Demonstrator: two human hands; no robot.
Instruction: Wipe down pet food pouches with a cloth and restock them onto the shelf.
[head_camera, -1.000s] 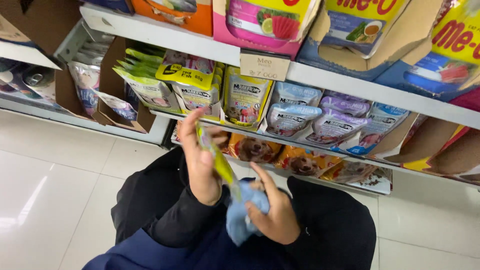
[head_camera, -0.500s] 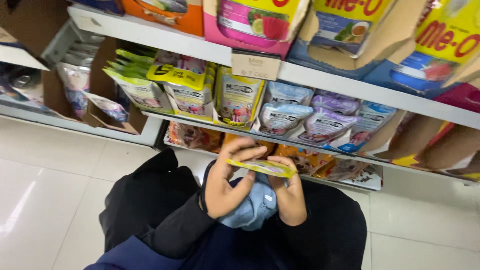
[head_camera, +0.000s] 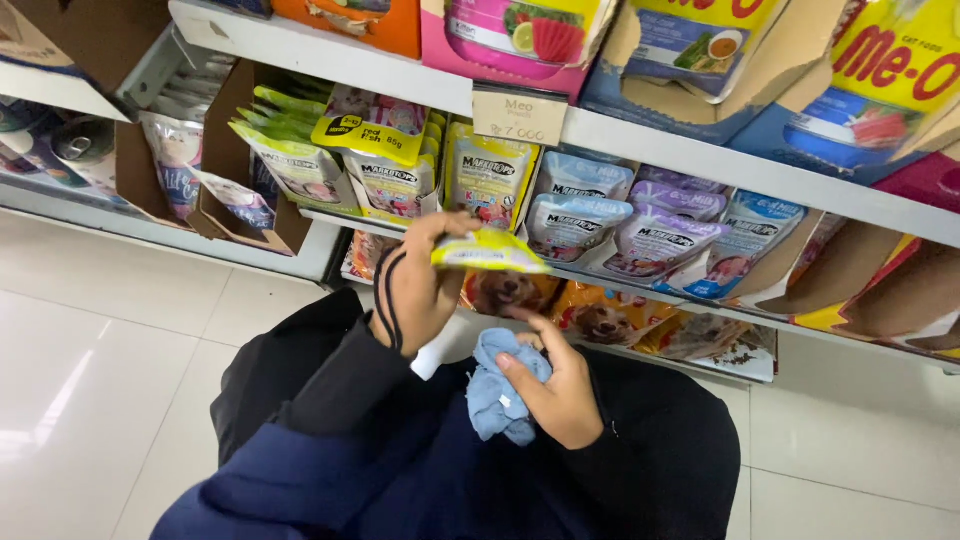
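My left hand (head_camera: 420, 285) holds a yellow pet food pouch (head_camera: 488, 252) flat, raised in front of the middle shelf. Just below it, my right hand (head_camera: 555, 385) is closed around a crumpled light blue cloth (head_camera: 500, 395) over my lap. Both hands sit close together, the pouch a little above the cloth. Dark sleeves and dark trousers fill the lower part of the view.
A white shelf edge (head_camera: 420, 85) carries a brown price tag (head_camera: 518, 115). Below stand yellow pouches (head_camera: 490, 175), pale blue and purple pouches (head_camera: 620, 215) and dog-picture pouches (head_camera: 600, 320). Open cardboard trays (head_camera: 250, 200) stand at left. The floor (head_camera: 110, 340) is white tile.
My left hand turned the yellow pouch from upright to flat and lifted it toward the shelf. My right hand with the cloth came off the pouch and dropped slightly.
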